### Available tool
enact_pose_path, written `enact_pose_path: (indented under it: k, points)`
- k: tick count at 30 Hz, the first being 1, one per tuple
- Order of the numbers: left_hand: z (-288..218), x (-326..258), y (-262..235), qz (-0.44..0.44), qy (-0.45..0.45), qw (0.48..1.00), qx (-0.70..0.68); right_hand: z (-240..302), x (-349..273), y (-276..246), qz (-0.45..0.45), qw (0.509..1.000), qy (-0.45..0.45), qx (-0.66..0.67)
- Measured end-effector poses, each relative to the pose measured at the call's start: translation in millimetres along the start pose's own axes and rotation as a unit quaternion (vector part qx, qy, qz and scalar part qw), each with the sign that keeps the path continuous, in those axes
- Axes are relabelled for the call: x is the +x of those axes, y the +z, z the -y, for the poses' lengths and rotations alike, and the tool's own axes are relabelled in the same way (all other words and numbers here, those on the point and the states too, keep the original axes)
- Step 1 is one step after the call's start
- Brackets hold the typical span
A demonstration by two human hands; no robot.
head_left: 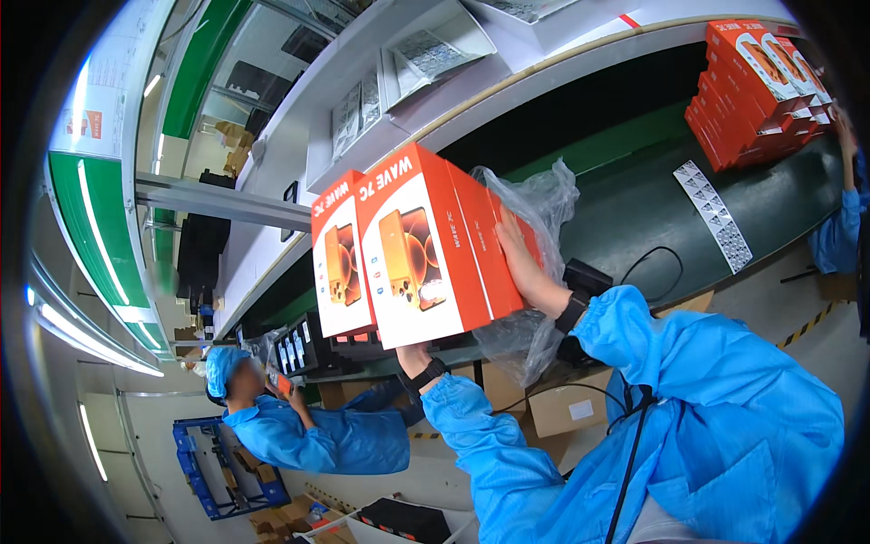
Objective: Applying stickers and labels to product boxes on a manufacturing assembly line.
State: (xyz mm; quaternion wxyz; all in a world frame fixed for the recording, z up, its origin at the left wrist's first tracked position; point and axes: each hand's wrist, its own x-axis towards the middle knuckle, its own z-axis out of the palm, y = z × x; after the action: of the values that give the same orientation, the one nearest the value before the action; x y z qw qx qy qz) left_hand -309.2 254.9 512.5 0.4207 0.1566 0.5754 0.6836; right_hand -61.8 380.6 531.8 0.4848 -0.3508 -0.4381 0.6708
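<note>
The person's right hand (pixel 517 247) holds the side of a cluster of glossy red-and-white cardboard phone boxes (pixel 412 249), while the left hand (pixel 414 357), mostly hidden, is at their lower edge. Crumpled clear plastic film (pixel 550 192) lies just beside them. On the dark green conveyor belt (pixel 625 213) rest a white patterned sticker sheet (pixel 713 216) and stacked red boxes (pixel 739 113). A blue-capped co-worker (pixel 317 442) holds a small orange object (pixel 285 385).

Red boxes (pixel 419 263) — white-fronted, closed, bunched together

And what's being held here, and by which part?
Red-and-white boxes: right hand against their right side, left hand at their lower edge, its fingers hidden.
</note>
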Motion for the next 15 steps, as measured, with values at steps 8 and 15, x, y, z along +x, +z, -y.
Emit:
enact_pose_path:
  k: [8,15]
  points:
    - [26,-56,106,0.140,0.130,0.981,-0.036,52,19,-91,0.137,0.967,-0.042,0.209]
    - [157,-101,186,0.187,-0.054,0.977,-0.083,76,-21,-214,0.163,0.883,0.110,0.426]
